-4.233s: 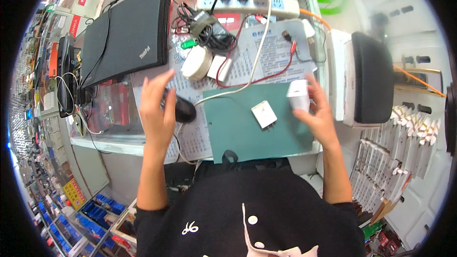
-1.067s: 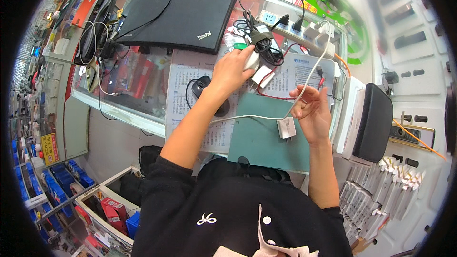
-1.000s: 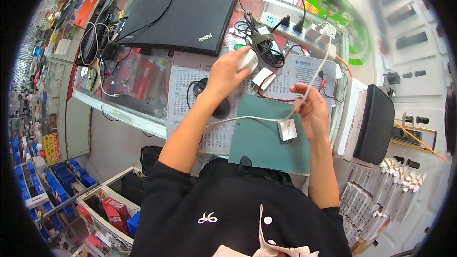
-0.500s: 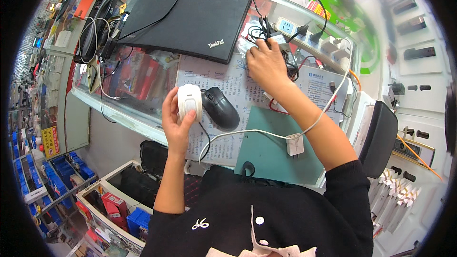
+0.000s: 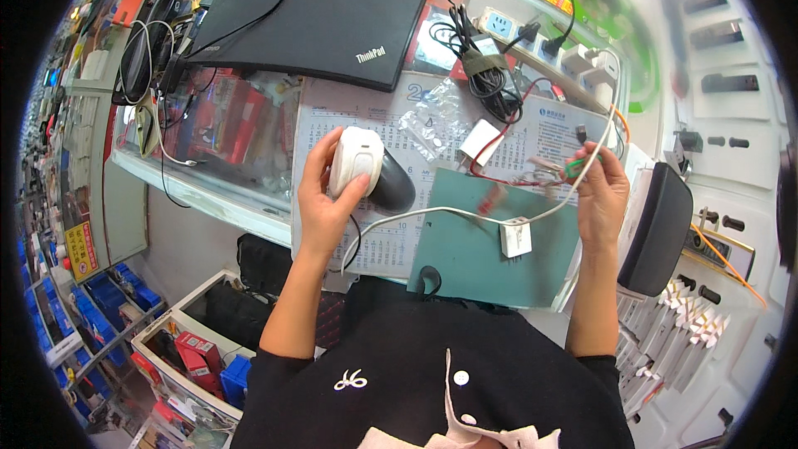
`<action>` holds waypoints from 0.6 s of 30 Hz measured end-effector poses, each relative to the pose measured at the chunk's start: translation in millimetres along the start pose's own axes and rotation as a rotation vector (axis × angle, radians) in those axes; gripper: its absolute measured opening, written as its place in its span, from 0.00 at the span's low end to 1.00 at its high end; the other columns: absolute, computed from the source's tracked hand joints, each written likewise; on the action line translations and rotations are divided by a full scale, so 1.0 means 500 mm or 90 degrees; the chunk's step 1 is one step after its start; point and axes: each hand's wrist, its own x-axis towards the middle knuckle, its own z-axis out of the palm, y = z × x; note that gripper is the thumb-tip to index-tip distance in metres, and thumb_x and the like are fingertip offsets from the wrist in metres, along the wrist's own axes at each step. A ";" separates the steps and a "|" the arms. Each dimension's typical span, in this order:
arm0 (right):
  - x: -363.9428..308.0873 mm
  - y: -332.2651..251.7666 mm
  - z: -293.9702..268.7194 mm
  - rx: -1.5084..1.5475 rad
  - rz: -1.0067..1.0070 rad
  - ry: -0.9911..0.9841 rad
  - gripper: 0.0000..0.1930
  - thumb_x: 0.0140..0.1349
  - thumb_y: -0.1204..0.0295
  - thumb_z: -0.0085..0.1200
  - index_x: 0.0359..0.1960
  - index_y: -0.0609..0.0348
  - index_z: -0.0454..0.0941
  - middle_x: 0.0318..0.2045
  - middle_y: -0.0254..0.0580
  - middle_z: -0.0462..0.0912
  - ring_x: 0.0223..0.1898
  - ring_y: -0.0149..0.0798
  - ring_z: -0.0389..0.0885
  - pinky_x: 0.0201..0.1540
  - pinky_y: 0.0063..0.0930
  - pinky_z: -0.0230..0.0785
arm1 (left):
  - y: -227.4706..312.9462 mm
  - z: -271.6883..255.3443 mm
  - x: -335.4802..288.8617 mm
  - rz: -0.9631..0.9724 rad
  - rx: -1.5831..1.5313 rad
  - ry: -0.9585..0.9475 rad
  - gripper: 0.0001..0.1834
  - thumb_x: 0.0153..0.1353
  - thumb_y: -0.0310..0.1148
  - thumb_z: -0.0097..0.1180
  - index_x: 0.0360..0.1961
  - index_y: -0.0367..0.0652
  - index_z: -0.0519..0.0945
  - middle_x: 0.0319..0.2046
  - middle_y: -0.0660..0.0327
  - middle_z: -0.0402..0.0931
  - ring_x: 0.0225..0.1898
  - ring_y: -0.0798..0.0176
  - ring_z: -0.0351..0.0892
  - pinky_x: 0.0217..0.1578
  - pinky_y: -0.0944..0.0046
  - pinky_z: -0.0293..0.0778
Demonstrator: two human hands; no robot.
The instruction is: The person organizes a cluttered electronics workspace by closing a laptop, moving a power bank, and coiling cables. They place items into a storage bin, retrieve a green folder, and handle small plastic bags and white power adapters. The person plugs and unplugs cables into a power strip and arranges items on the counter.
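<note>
Closed black laptop (image 5: 320, 21), far left: far edge cut off. Left hand (image 5: 322, 187) clamped round white rounded device (image 5: 356, 165), left side, partly hiding black mouse (image 5: 395, 187). Right hand (image 5: 603, 199), right side, pinched together on small green item (image 5: 574, 168): blurred, kind unclear.

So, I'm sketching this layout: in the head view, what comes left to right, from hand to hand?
Left hand with white rounded device → black mouse → far white adapter → near white adapter → right hand with blurred green item.
</note>
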 end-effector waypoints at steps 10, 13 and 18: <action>0.002 0.035 -0.049 0.035 -0.042 0.069 0.11 0.64 0.74 0.52 0.46 0.66 0.76 0.38 0.41 0.81 0.39 0.34 0.80 0.42 0.35 0.79 | 0.041 0.071 0.067 0.188 0.233 -0.065 0.29 0.49 0.25 0.65 0.55 0.43 0.74 0.45 0.55 0.76 0.46 0.57 0.76 0.46 0.61 0.71; -0.011 0.015 -0.067 -0.258 0.001 -0.027 0.10 0.61 0.76 0.55 0.43 0.66 0.80 0.42 0.44 0.82 0.44 0.33 0.80 0.48 0.25 0.72 | 0.045 0.094 0.070 0.230 0.265 -0.088 0.30 0.48 0.25 0.65 0.56 0.41 0.73 0.47 0.54 0.75 0.47 0.56 0.75 0.49 0.61 0.70; -0.059 0.035 -0.082 -0.426 -0.087 0.017 0.14 0.56 0.71 0.60 0.43 0.60 0.81 0.43 0.43 0.81 0.41 0.37 0.80 0.44 0.27 0.71 | 0.046 0.126 0.051 0.178 0.244 -0.130 0.30 0.48 0.24 0.65 0.56 0.40 0.73 0.49 0.54 0.75 0.48 0.55 0.75 0.50 0.60 0.69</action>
